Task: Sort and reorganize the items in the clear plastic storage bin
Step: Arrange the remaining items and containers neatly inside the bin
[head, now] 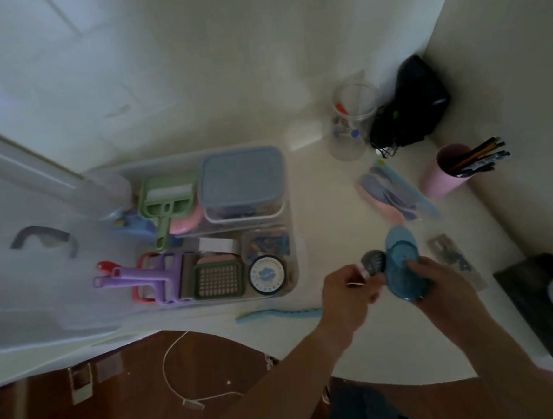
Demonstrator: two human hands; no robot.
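At left centre we see the clear bin [289,215] on the table [316,189], holding a green dustpan [167,198], a blue-lidded box [243,179], purple rollers [155,278], a green grater [218,280] and a round tin [267,274]. Right of it, our left hand [347,289] pinches a small dark disc [373,262]; our right hand [439,282] grips a blue lid [401,259]. At upper right a jar [351,120] holds small bits and a pink cup [444,173] holds pens.

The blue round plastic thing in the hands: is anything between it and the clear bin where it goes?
Nothing visible. The blue round plastic piece, gripped by the right hand, is just right of the clear plastic storage bin, over bare white table. The bin itself already looks packed, though.
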